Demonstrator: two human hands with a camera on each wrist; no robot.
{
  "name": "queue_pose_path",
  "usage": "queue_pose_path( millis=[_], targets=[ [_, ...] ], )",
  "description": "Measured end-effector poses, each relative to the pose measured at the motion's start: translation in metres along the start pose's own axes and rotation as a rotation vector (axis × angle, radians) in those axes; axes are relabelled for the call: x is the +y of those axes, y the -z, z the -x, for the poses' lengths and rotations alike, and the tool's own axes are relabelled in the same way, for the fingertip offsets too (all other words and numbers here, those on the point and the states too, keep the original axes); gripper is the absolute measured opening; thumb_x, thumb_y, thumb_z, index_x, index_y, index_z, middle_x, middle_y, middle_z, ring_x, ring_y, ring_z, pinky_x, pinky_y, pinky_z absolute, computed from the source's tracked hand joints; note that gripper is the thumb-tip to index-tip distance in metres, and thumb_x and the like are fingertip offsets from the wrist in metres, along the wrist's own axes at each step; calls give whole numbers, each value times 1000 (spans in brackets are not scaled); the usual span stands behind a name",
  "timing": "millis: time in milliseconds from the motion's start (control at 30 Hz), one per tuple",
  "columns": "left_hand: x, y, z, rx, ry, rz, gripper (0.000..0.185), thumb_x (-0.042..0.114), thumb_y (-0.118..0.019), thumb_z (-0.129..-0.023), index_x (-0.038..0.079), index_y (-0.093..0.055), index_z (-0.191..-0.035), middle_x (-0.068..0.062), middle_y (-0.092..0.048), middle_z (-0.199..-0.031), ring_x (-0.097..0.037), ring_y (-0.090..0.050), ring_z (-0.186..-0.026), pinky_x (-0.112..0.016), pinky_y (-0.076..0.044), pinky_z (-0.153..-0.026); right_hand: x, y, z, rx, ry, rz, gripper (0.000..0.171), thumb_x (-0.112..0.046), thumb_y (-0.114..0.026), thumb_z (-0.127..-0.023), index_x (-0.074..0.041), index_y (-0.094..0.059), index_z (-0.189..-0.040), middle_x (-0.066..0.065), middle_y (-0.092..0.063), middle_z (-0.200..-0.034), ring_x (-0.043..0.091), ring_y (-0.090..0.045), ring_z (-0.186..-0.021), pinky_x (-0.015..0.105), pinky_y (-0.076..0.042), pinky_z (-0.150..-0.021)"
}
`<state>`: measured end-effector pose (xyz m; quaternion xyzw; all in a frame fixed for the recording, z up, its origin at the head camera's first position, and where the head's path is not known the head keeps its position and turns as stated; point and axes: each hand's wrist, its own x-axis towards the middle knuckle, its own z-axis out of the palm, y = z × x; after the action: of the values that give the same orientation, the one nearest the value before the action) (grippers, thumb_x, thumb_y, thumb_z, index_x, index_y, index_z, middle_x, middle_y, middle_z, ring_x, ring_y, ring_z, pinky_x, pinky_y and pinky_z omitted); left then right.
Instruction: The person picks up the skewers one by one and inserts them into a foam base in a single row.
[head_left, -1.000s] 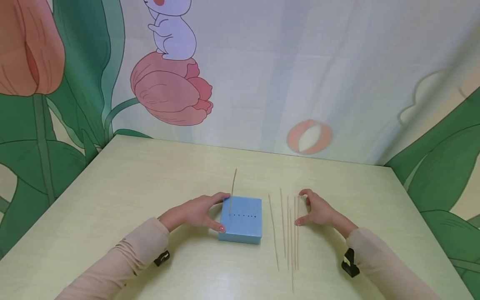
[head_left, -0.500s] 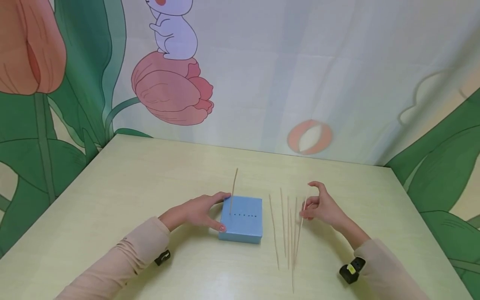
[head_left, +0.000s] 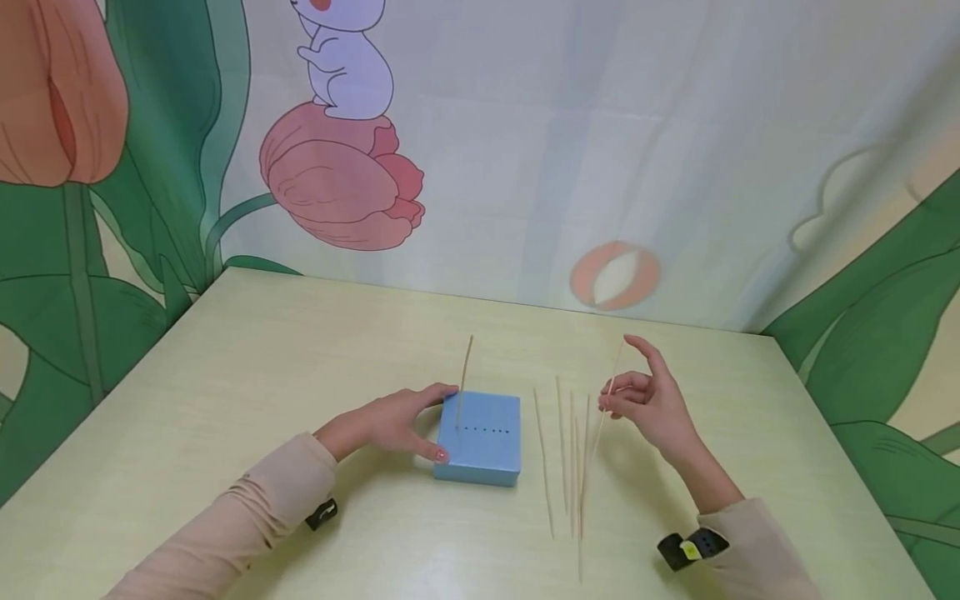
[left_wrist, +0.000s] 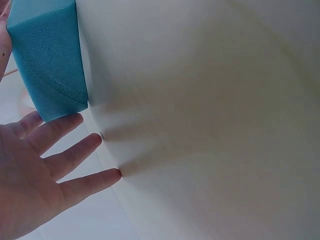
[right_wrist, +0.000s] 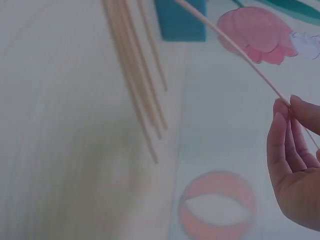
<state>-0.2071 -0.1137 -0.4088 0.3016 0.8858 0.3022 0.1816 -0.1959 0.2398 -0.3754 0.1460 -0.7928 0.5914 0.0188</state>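
Observation:
A blue foam block with a row of small holes sits on the table. One thin wooden stick stands upright, slightly tilted, in the leftmost hole. My left hand holds the block at its left side, thumb at the near corner and index finger at the far corner. In the left wrist view, other fingers spread below the block. My right hand pinches another thin stick between thumb and fingers, its index finger extended to the top end. That stick slants down over the loose ones.
Several loose sticks lie roughly side by side on the pale table, between the block and my right hand. A printed curtain hangs behind the table's far edge.
My right hand has lifted a stick from the right side of the loose group, raising and tilting its far end. The left hand and block stay in place.

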Motion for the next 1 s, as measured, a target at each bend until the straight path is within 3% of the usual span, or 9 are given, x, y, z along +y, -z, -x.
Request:
queue_pose_path(
  millis=[133, 233, 433, 600, 833, 1000],
  targets=[
    [-2, 0, 0, -3, -18, 5, 94, 37, -78, -72, 5, -25, -143, -15, -38, -142, -29, -34, -131, -43, -29, -105, -14, -9, 3, 59, 67, -5, 81, 5, -66, -80, -18, -23, -144, -3, -64, -80, 11, -64, -70, 25, -51, -62],
    [-3, 0, -1, -6, -20, 6, 94, 38, -77, -72, 6, -25, -144, -14, -37, -143, -27, -33, -132, -42, -28, -105, -24, -17, 5, 91, 134, -19, 76, 9, -66, -79, -13, -29, -141, -6, -65, -79, 9, -64, -69, 22, -51, -61],
    [-4, -1, -2, -5, -15, 4, 95, 38, -77, -72, 6, -24, -144, -15, -37, -143, -28, -33, -132, -43, -28, -105, -37, -33, 2, 114, 246, 19, 40, 11, -67, -76, 6, -54, -113, -8, -65, -78, 7, -63, -67, 20, -51, -60],
    [-4, 0, -2, -6, -5, -14, 95, 39, -77, -72, 7, -24, -144, -14, -36, -144, -28, -32, -132, -44, -28, -105, -44, -46, -2, 125, 327, 20, 26, 12, -68, -75, 7, -61, -100, 0, -66, -79, 8, -64, -69, 20, -52, -64],
    [-4, 0, -3, -13, 5, -15, 96, 40, -77, -72, 9, -23, -145, -13, -35, -144, -27, -31, -133, -43, -27, -106, -52, -64, -11, 110, 446, 11, 23, 15, -67, -74, 8, -63, -95, 15, -66, -78, 7, -64, -71, 21, -52, -69],
    [-5, -1, -3, -13, -4, -17, 95, 40, -77, -72, 8, -24, -144, -13, -35, -144, -28, -31, -133, -44, -27, -106, -58, -75, -17, 83, 514, 5, 22, 14, -67, -74, 8, -64, -94, 19, -65, -76, 6, -63, -71, 21, -52, -69]
  ],
)
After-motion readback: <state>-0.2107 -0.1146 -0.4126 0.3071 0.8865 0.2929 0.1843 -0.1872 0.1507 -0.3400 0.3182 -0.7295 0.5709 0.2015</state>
